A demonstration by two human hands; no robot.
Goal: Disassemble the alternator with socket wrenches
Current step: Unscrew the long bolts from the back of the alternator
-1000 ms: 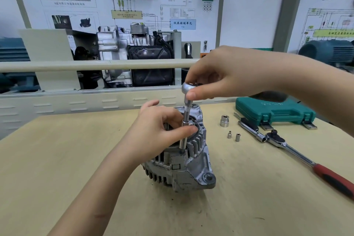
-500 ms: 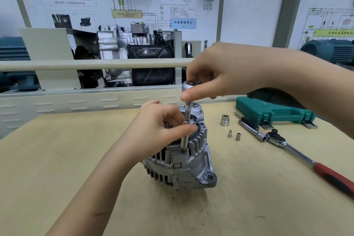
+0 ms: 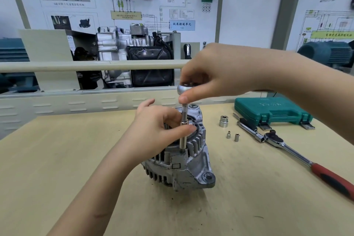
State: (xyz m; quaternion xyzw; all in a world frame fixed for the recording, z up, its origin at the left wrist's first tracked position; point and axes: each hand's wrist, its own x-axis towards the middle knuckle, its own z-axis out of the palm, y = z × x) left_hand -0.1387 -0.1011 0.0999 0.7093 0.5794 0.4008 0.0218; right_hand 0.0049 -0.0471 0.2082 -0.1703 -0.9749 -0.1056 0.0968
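Note:
A silver finned alternator (image 3: 188, 168) stands on the wooden table (image 3: 57, 159) in the middle. A thin socket extension (image 3: 183, 130) rises upright from its top edge, ending in a small round ratchet head (image 3: 184, 87). My right hand (image 3: 220, 71) grips that ratchet head from above, thumb under it. My left hand (image 3: 159, 130) pinches the extension shaft midway, covering part of the alternator's top. The socket end at the bolt is barely visible.
To the right lie a large socket (image 3: 223, 121), two small sockets (image 3: 232, 136), an extension bar (image 3: 249, 127) and a long red-handled ratchet (image 3: 310, 165). A green tool case (image 3: 272, 109) sits at the back right. A rail and a training engine stand behind the table.
My right hand has turned slightly on the ratchet head and sits a little higher and further left. My left hand and the alternator stay almost still.

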